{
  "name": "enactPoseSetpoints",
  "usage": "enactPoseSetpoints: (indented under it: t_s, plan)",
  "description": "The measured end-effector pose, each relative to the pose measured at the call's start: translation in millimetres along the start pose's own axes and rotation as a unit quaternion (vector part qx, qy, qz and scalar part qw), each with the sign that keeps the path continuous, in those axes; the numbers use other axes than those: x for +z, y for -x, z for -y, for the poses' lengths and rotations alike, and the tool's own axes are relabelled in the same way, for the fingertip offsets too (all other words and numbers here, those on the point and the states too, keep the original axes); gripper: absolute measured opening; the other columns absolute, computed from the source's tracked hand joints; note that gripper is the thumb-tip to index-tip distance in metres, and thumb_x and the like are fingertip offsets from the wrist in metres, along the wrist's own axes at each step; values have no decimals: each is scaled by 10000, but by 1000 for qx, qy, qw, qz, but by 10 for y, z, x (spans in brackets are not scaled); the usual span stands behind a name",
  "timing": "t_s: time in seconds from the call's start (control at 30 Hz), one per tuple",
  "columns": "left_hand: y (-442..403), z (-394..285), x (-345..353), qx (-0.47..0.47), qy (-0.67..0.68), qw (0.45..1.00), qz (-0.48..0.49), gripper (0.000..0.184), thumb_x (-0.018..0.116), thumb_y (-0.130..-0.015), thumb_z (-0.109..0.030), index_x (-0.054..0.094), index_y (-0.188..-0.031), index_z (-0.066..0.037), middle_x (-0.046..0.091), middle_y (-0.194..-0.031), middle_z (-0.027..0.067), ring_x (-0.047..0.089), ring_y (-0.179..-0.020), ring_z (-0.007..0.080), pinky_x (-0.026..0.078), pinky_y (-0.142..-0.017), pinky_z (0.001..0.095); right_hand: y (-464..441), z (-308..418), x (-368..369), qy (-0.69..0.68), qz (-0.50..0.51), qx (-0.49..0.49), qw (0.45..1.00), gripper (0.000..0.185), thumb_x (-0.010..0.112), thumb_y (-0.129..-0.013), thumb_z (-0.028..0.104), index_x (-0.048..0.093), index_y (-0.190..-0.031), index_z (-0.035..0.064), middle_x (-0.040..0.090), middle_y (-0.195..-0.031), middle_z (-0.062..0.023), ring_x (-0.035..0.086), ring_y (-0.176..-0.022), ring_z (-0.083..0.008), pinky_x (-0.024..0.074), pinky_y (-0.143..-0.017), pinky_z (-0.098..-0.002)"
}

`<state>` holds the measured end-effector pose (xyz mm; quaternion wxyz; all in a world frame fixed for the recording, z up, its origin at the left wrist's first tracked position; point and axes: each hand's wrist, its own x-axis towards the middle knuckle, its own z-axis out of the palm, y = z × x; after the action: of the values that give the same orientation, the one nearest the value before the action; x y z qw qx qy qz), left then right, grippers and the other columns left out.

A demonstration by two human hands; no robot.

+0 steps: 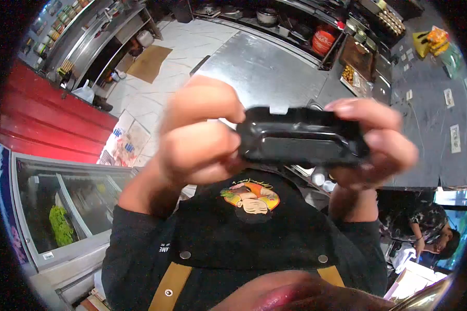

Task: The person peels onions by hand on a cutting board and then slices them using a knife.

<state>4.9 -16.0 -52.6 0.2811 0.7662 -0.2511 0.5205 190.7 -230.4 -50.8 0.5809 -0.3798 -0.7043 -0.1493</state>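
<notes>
A small black rectangular tray (pixel 300 147) with a raised rim is held up close to the camera, in front of the chest. My left hand (pixel 200 135) is closed on its left end, with the fingers bent and blurred. At the right end, my right hand (pixel 376 140) grips it between fingers and thumb. A small white piece (pixel 278 110) shows at the tray's upper edge. Below the hands is a black apron (pixel 213 228) with a colourful round logo (pixel 251 199).
Beyond the hands stands a steel table (pixel 264 59). A glass-topped freezer (pixel 83 207) with leafy greens is at left. A grey counter (pixel 425 129) with labels runs along the right. Another person (pixel 423 223) is at the lower right. A red bucket (pixel 323 41) sits at the back.
</notes>
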Motion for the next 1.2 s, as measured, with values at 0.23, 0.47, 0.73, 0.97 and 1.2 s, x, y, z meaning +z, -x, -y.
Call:
enactPoseSetpoints:
  t_s: [0.23, 0.47, 0.73, 0.97, 1.2]
  plan:
    - [1738, 681, 24, -596, 264, 688, 318, 542, 926, -862, -254, 614, -1273, -87, 685, -1165, 111, 687, -1058, 210, 550, -890, 362, 1376, -103, 577, 23, -54, 489, 870, 374, 824, -880, -69, 620, -1183, 12, 702, -1127, -110, 707, -1039, -182, 584, -923, -336]
    - [2045, 1201, 217, -412, 291, 668, 547, 368, 752, -974, -413, 790, -1077, -62, 793, -964, 117, 731, -900, 238, 566, -817, 387, 1035, 105, 927, 44, 99, 588, 802, 317, 791, -936, 10, 666, -1227, 10, 715, -1092, -58, 688, -954, -125, 556, -856, -281]
    - [2271, 1810, -1376, -417, 264, 735, 465, 250, 738, -924, -269, 799, -1032, -52, 785, -945, 139, 725, -823, 267, 559, -758, 407, 314, -489, 2691, -45, 231, 615, 753, 301, 780, -956, 49, 721, -1250, 25, 762, -1007, -74, 703, -883, -128, 565, -799, -302]
    - [2868, 2123, -3101, -484, 197, 746, 412, 236, 694, -936, -254, 797, -1014, -56, 784, -920, 117, 723, -834, 250, 559, -774, 384, -113, -1395, 4611, -8, 397, 478, 783, 253, 801, -907, 81, 740, -1146, 25, 767, -1070, -189, 753, -971, -370, 598, -864, -396]
    - [3532, 2546, -4332, -597, 253, 737, 189, 188, 673, -1020, -210, 742, -1025, -35, 777, -1077, 42, 672, -1038, 133, 523, -980, 341, -628, -2338, 5581, -130, 373, 434, 810, 366, 852, -905, 187, 717, -1213, 43, 729, -1249, -149, 727, -1091, -305, 584, -917, -380]
